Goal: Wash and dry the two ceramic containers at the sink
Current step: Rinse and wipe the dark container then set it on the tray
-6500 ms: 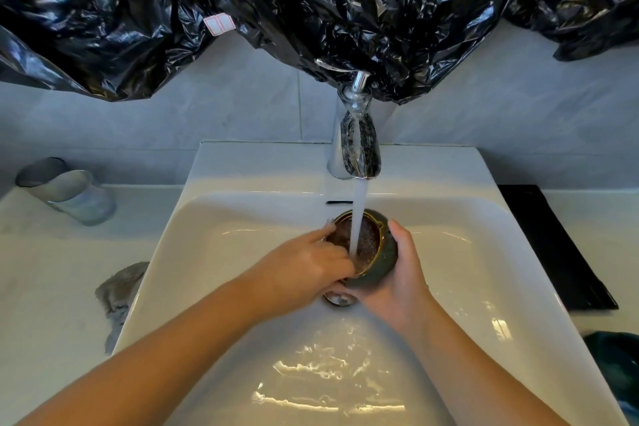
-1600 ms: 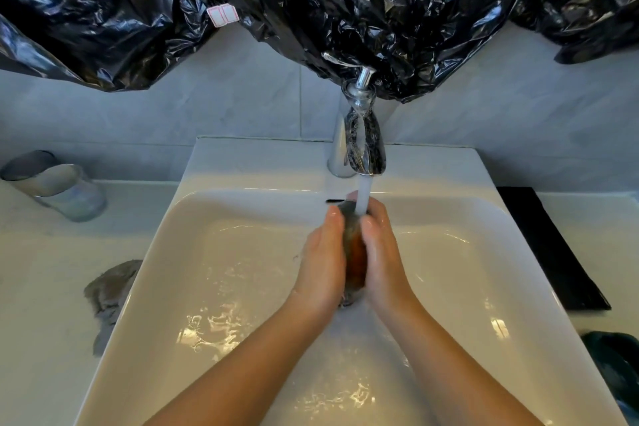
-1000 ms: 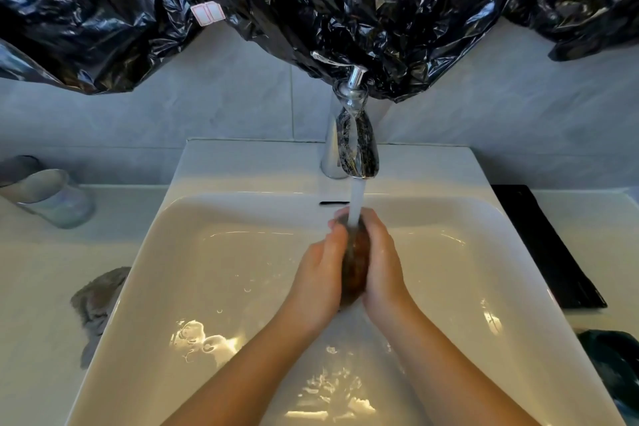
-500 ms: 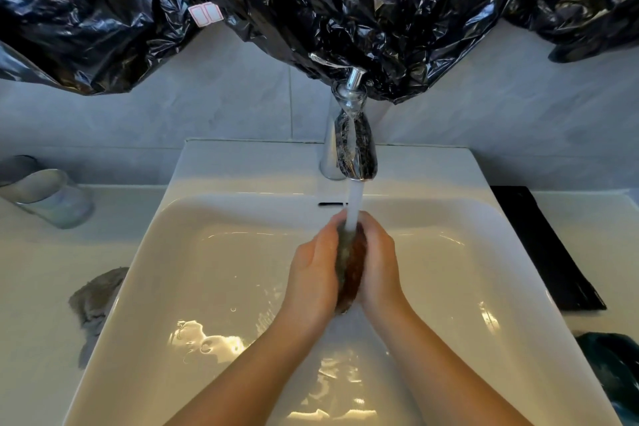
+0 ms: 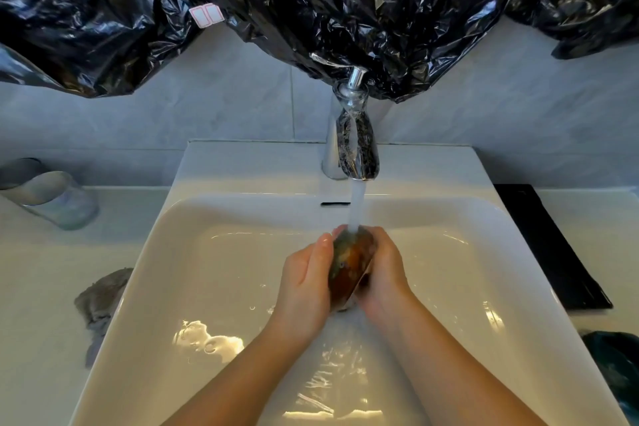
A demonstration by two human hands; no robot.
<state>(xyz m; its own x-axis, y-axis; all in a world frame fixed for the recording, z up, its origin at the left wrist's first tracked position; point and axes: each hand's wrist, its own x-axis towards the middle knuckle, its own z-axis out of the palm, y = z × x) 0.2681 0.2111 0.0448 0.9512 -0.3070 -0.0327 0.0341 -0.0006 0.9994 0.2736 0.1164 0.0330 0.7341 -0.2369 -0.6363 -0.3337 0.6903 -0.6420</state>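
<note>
A small brown and green ceramic container (image 5: 351, 266) is pressed between both palms over the white sink (image 5: 214, 252). My left hand (image 5: 306, 282) cups its left side and my right hand (image 5: 385, 273) its right side. Water runs from the chrome tap (image 5: 356, 145) straight onto the container's top edge. The container is turned on its side, so its opening is hidden. A second ceramic container (image 5: 52, 197), pale grey, lies tipped on the counter at the far left.
A grey cloth (image 5: 100, 301) lies crumpled on the counter beside the sink's left rim. A black flat tray (image 5: 549, 245) sits to the right. A dark teal object (image 5: 615, 367) shows at the lower right edge. Black plastic sheeting (image 5: 311, 3) hangs over the wall above the tap.
Earlier the container sat upright, filling with water in my hands. Now it lies on its side between both palms, which have shifted slightly around it under the stream.
</note>
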